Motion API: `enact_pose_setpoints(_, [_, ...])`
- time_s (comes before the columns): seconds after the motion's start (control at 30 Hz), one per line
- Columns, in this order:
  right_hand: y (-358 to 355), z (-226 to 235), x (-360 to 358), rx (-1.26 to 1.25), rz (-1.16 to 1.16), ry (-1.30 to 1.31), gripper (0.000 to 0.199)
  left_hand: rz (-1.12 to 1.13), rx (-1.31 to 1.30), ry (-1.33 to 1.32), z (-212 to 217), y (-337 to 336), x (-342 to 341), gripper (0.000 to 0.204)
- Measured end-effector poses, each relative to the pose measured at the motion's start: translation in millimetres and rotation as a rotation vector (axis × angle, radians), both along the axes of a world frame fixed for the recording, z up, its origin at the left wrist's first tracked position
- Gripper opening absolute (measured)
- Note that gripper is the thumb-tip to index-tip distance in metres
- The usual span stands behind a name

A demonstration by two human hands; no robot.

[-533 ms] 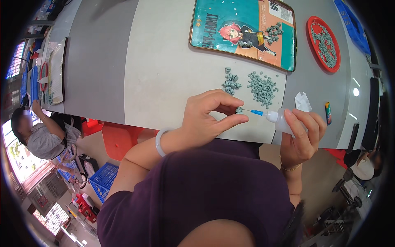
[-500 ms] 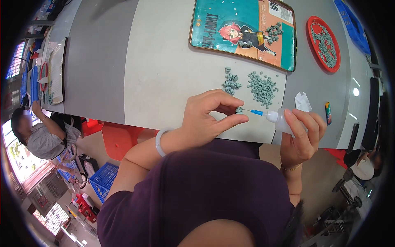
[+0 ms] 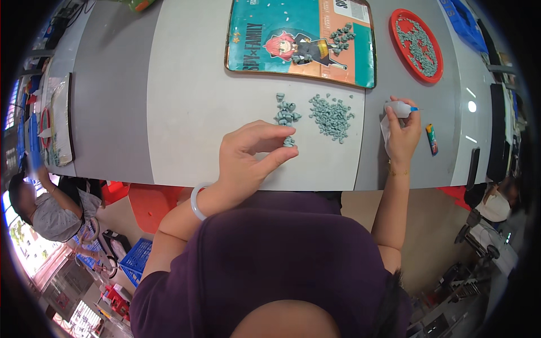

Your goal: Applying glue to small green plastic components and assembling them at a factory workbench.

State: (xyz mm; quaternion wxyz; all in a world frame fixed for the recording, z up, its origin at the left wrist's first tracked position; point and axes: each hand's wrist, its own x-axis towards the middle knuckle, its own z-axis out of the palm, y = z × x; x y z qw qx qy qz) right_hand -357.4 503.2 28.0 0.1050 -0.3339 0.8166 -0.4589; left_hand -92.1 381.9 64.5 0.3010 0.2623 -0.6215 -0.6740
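Between the thumb and forefinger of my left hand is a small grey-green piece, pinched above the table's front part. My right hand has a white squeeze bottle in its fingers, lying sideways with its blue needle tip pointing right. Some white paper shows partly behind that hand. Just beyond my left fingertips lies a small cluster of larger grey-green pieces. To its right spreads a pile of smaller pieces.
Farther back is a teal and orange tray with several grey-green clumps on it. A red oval dish of small pieces stands at the right. A small colourful tube lies beside my right hand. Another person sits at the far left.
My right hand has carried the bottle away from the left hand, to the right and farther back, and its tip now points right. My left hand still pinches the piece. The view has shifted.
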Motion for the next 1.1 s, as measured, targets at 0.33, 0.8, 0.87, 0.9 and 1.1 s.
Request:
enact_pose_setpoints(0.33, [-7,4,34,-0.224,0.028,0.489,0.016,0.027,0.076,-0.021,-1,1,-1,0.023])
enact_pose_setpoints(0.8, [-40,1,28,0.149,0.383,0.565,0.008,-0.032,0.016,-0.027,0,1,1,0.021])
enact_pose_setpoints(0.87, [-36,2,28,0.133,0.424,0.663,0.009,-0.032,0.024,-0.019,0,2,2,0.021])
enact_pose_setpoints(0.9, [-34,3,28,0.115,0.465,0.758,0.010,-0.036,0.013,-0.013,0,1,3,0.021])
enact_pose_setpoints(1.1, [-28,4,23,0.053,0.371,0.485,0.009,-0.039,-0.002,-0.012,-2,0,3,0.022])
